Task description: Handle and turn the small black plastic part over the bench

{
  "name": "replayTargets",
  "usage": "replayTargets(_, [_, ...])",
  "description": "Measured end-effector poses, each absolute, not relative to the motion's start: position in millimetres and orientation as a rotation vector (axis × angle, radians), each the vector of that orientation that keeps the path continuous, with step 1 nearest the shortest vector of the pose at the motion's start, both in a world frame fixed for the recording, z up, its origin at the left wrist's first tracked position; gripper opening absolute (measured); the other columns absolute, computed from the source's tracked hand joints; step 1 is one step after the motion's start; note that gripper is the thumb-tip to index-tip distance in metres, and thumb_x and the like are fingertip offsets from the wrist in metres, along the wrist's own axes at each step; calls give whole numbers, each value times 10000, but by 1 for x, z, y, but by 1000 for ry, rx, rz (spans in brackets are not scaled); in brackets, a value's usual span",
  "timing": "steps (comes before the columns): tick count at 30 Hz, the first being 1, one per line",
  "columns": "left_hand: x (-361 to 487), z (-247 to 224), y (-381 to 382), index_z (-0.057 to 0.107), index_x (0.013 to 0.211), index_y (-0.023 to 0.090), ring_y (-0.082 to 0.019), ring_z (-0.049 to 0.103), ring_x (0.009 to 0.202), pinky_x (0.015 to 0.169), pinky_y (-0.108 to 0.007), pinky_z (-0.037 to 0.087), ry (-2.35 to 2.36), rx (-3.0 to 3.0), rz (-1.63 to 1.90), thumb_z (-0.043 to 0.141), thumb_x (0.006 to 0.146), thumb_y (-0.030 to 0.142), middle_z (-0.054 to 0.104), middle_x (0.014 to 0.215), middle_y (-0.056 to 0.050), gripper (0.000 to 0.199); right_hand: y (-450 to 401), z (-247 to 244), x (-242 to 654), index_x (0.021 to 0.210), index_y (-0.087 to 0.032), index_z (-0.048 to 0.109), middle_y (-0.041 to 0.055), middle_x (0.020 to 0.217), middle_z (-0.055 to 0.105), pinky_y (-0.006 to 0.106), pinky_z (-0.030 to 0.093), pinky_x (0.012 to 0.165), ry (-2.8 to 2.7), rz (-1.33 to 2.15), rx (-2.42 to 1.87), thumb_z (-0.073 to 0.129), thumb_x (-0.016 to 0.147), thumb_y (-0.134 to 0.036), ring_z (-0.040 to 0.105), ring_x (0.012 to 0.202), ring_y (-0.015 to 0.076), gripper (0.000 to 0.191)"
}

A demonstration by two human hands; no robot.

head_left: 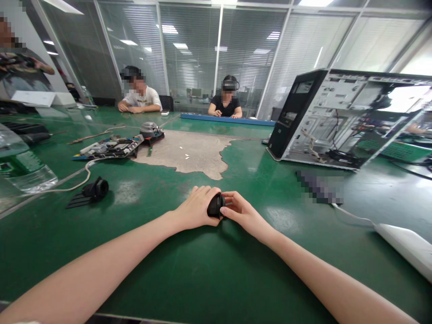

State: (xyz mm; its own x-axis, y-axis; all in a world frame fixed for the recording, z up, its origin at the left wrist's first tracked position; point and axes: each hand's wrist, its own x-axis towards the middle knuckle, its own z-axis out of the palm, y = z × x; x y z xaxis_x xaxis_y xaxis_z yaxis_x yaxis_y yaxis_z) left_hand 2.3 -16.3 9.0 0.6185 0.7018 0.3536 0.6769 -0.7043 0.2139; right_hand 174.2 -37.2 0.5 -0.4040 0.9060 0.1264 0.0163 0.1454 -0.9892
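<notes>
Just above the green table, my left hand (195, 208) wraps around a small black device (213, 206) with a round part on its right side. My right hand (241, 209) pinches that round part between thumb and fingers. Much of the device is hidden behind the fingers, so its exact kind is unclear. Farther left lies a black piece (96, 190) with a round, lens-like end and a flat slatted base.
A circuit board (113, 146) and a metal fan-like part (150, 130) lie at the back left. A water bottle (25, 164) is at far left. An opened computer case (303, 121) stands right, near a cabled blurred item (319, 186) and white box (407, 245). Several people are around the table.
</notes>
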Motion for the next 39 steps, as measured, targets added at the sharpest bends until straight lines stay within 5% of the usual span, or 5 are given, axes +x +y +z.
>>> replayTargets(39, [2,11,-17,402,1032,195,-232,467,854,720,-332,314,1185,2760,621,604,599,375,518,928,-44,510,-44,8,172,836,-216,438,-9,880,534,308,453,769,-1555,1373,-888,614,712,-337,556,809,122,247])
